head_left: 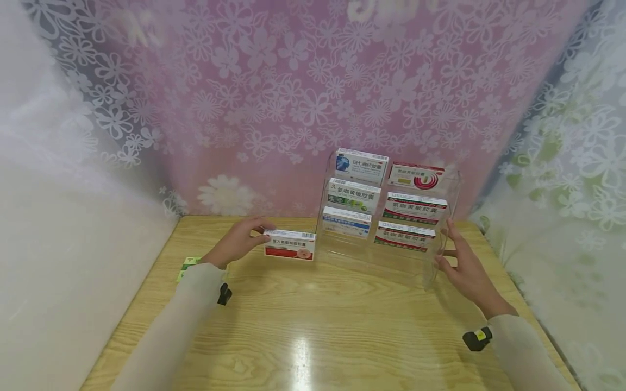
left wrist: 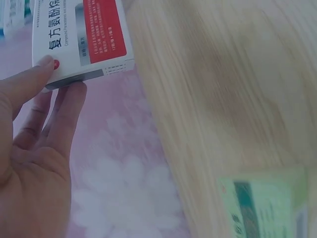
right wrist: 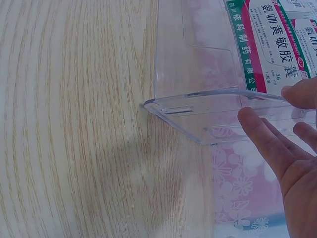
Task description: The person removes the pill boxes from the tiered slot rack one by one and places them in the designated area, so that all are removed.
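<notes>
My left hand [head_left: 239,239] pinches one end of a white and red medicine box [head_left: 289,246]. Its thumb lies on the printed front and its fingers are behind and below, as the left wrist view shows. The box is upright, just left of a clear plastic display rack [head_left: 337,254]. At the rack's right side, my right hand [head_left: 467,274] holds the side panel, thumb near the front edge and fingers farther back. Several medicine boxes stand in two columns of the rack, among them a red, white and green box [right wrist: 270,47].
A green and pale yellow box [head_left: 188,267] lies on the wooden table [head_left: 313,315], partly behind the left wrist. Behind the table hangs a pink flowered cloth [head_left: 274,125]. Pale curtains flank both sides.
</notes>
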A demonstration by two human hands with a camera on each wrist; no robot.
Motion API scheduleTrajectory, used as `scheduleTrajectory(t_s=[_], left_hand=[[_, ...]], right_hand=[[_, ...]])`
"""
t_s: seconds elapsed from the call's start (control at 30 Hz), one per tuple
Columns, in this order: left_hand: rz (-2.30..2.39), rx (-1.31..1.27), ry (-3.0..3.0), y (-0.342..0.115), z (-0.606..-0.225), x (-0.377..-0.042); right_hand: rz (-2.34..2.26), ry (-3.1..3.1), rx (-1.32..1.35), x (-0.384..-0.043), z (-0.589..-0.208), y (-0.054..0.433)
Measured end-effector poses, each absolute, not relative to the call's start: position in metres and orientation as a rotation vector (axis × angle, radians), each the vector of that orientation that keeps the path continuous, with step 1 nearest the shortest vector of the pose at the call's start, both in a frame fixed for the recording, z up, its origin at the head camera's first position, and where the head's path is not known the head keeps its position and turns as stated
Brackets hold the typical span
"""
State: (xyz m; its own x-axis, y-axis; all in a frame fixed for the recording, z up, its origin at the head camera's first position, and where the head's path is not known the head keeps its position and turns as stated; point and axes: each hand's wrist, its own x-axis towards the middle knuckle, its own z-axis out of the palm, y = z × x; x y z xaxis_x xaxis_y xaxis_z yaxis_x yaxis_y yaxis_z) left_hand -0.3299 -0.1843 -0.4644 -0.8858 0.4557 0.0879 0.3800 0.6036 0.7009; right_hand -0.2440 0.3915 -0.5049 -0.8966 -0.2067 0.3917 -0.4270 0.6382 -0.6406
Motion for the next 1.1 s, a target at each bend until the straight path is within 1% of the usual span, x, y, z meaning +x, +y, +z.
scheduleTrajectory(t_s=[0.2, 0.4, 0.87, 1.1], left_hand=[[1.104, 0.554, 2.720, -0.227, -0.477, -0.328], [1.061, 0.519, 2.699, -0.253, -0.487, -0.324], [0.920, 0.447, 2.639, -0.276, -0.504, -0.317], [1.008, 0.536, 2.651, -0.278, -0.516, -0.316]], right_hand=[[1.096, -2.586, 0.500, -0.242, -0.503, 0.391], [1.099, -2.589, 0.481, -0.241, -0.503, 0.391], [1.148, -2.557, 0.509, -0.241, -0.501, 0.387], [1.148, -2.573, 0.491, -0.242, -0.501, 0.388]])
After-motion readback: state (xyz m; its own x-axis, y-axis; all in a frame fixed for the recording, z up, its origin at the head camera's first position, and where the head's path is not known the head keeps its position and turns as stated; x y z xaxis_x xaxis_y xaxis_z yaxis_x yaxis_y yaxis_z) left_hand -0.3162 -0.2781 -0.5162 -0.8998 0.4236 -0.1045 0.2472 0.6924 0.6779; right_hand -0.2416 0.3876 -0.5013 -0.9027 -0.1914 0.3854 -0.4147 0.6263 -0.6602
